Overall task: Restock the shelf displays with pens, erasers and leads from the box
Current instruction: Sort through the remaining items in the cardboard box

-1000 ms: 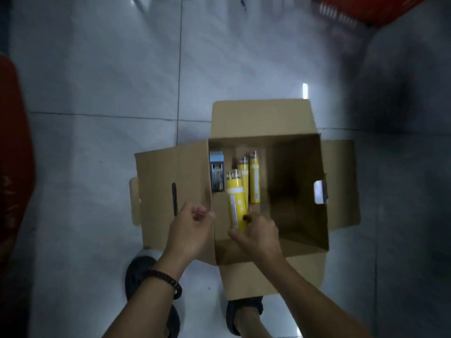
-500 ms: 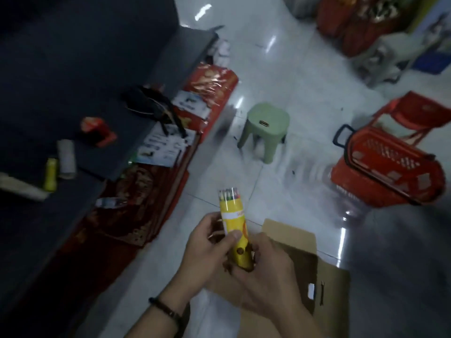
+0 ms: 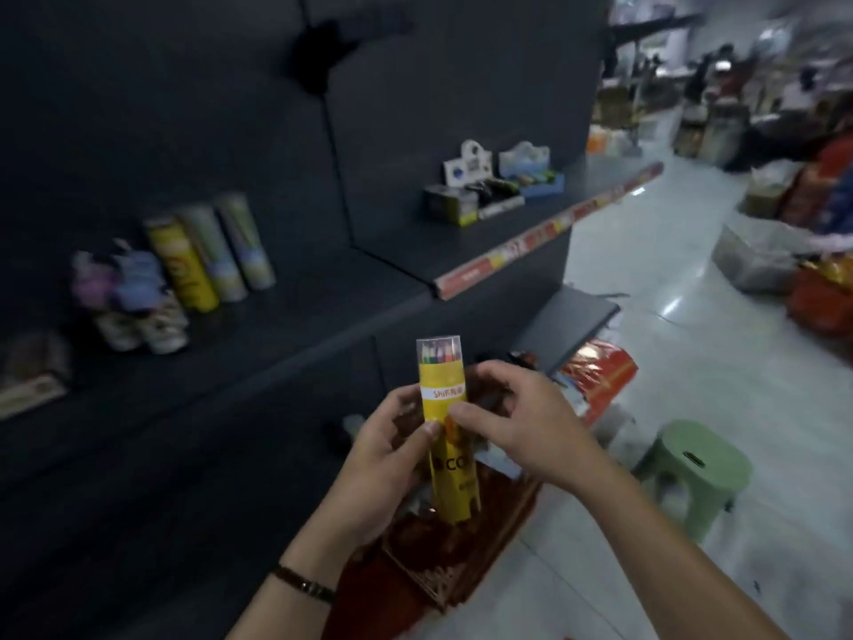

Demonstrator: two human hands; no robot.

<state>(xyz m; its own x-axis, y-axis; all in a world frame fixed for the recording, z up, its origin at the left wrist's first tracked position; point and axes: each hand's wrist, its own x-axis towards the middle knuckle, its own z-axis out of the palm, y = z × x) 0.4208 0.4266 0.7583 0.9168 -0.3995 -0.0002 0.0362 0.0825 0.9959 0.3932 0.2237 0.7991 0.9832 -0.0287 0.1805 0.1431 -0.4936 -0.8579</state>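
Head view: one dim shop aisle, seen from above the hands.
Pencil tube (image 3: pixel 442 378): yellow with a clear cap showing coloured tips, it was held upright in front of the dark shelf (image 3: pixel 286 325), below its board edge.
Left hand (image 3: pixel 383 464): it wrapped the tube's lower half, thumb across the front.
Right hand (image 3: pixel 531 422): its thumb and fingers pinched the tube's middle.
Standing tubes (image 3: pixel 207 261): they leaned at the back of the shelf, left part.
Display boxes (image 3: pixel 489 187): these sat on the shelf's far right part.
Green stool (image 3: pixel 692 468): it stood on the floor, right of the shelf.
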